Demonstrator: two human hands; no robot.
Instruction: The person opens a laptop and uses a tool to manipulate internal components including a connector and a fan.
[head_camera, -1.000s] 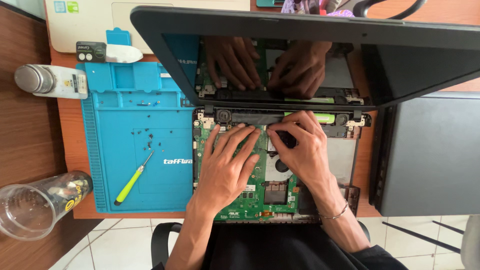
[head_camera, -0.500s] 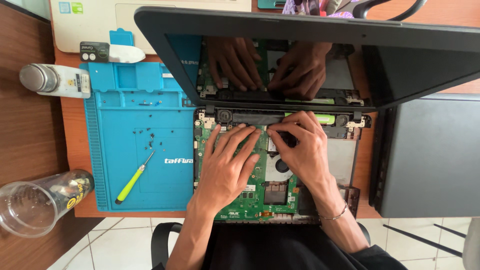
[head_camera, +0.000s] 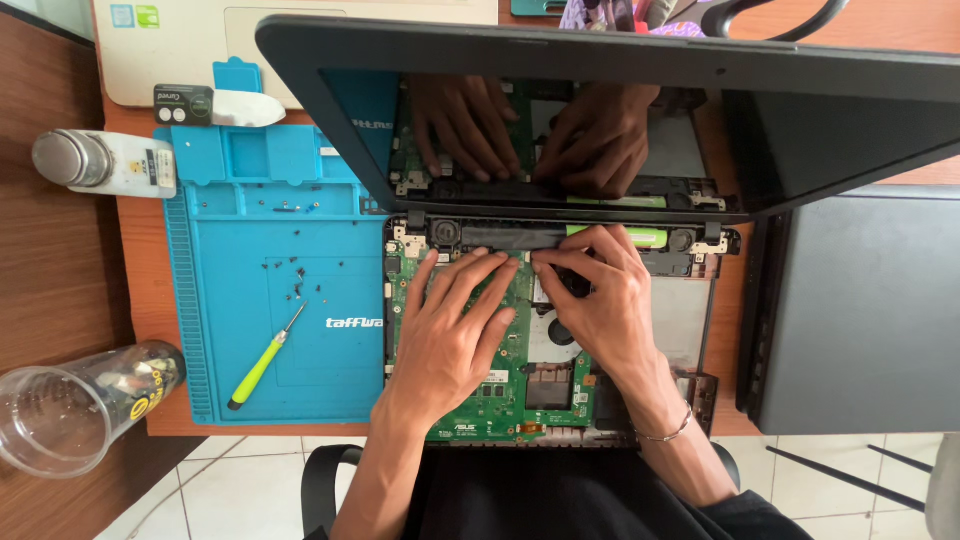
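Both hands flat on opened laptop's green board (head_camera: 470, 385): left hand (head_camera: 450, 335) spread; right hand (head_camera: 600, 305) fingertips pressed together just below the hinge bar (head_camera: 510, 236). Judged: seating or freeing a part; steady pressure next.

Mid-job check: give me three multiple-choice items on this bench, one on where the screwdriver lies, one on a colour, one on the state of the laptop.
1. Where does the screwdriver lie?
A. on the blue mat
B. on the circuit board
C. in the plastic cup

2. What colour is the laptop's circuit board?
A. red
B. green
C. white

3. How is the laptop?
A. lid shut
B. lid up, keyboard in place
C. lid up, insides bared

Key: 1 A, it rests on the mat, left of the laptop. 2 B, green shows around the left hand and right hand. 3 C, board and fan lie bare below the raised screen.
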